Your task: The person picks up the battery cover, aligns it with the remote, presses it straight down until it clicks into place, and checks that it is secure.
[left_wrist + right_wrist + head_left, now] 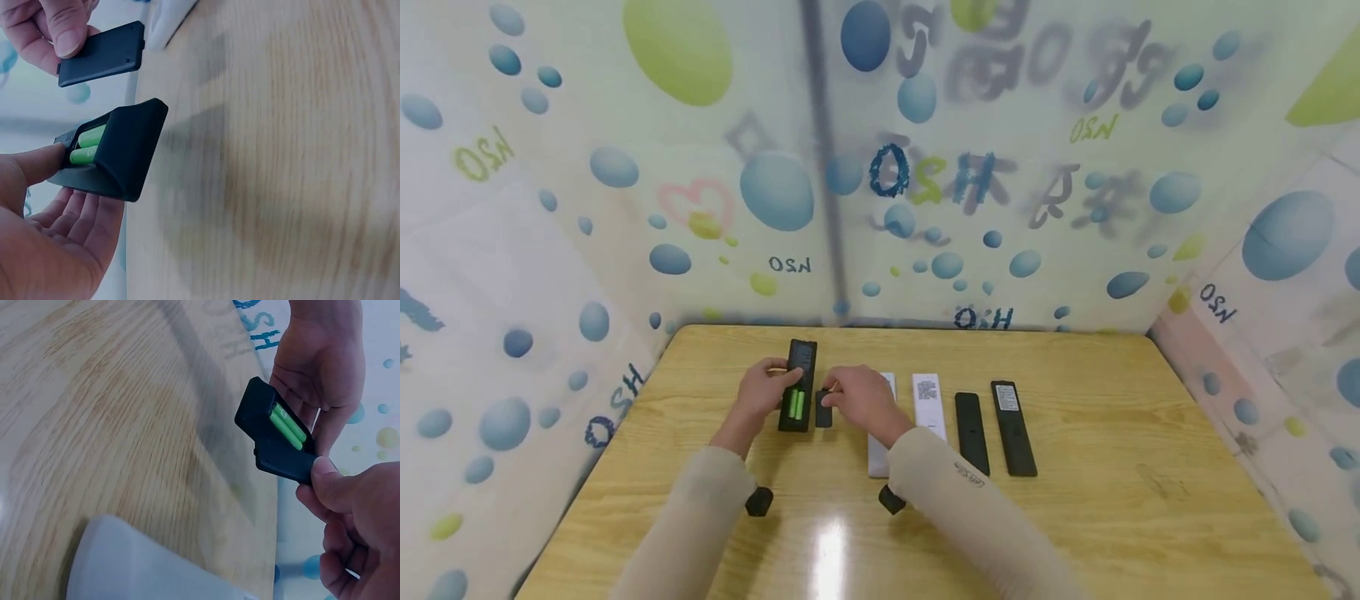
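A black remote control [806,358] is held back side up in my left hand [762,390], thumb on top and fingers beneath. Its battery compartment is uncovered, and two green batteries [87,145] lie side by side inside. My right hand [865,402] pinches the black battery cover [103,55] between thumb and fingers. In the left wrist view the cover is apart from the remote, beside its open compartment. The right wrist view shows the cover [284,461] overlapping the remote's edge from that angle, with the right thumb on its end.
Right of my hands lie a white remote [877,454], partly hidden by the right arm, another white remote [929,404], and two black remotes [972,433] [1017,437] on the wooden table [1112,500]. Patterned curtains [1037,208] stand behind the table and at its sides.
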Tool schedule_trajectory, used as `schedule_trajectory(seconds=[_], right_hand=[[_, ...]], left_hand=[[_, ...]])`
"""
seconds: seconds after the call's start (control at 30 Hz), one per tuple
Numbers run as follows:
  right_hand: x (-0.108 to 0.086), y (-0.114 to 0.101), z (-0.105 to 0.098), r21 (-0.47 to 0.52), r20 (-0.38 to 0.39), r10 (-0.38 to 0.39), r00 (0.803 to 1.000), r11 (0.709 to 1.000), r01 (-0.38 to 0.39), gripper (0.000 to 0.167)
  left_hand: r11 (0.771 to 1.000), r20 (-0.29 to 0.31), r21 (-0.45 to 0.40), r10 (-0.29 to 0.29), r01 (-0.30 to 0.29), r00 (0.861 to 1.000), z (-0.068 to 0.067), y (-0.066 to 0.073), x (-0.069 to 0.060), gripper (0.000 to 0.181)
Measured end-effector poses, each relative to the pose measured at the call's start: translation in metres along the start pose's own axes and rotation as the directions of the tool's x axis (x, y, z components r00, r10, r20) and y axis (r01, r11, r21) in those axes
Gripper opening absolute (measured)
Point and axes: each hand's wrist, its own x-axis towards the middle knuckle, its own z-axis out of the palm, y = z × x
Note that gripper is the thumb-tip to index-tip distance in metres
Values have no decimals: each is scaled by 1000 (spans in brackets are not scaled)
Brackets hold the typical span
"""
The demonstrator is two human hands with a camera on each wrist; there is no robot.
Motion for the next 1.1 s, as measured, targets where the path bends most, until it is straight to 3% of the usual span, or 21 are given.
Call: schedule_trajectory(seconds=[0.3,0.6,1.1], right_hand=[[-19,19,-15,25,-28,-49,998,998,49,19],[-41,31,-28,26,-33,-51,998,998,52,21],[-56,45,-28,-41,-98,-67,993,997,63,20]], left_hand=[[995,85,-100,30,-21,996,25,0,-11,54],[990,99,-132,53,-40,994,45,-6,-16,49],[986,157,-150,89,-65,984,56,-11,-23,46]])
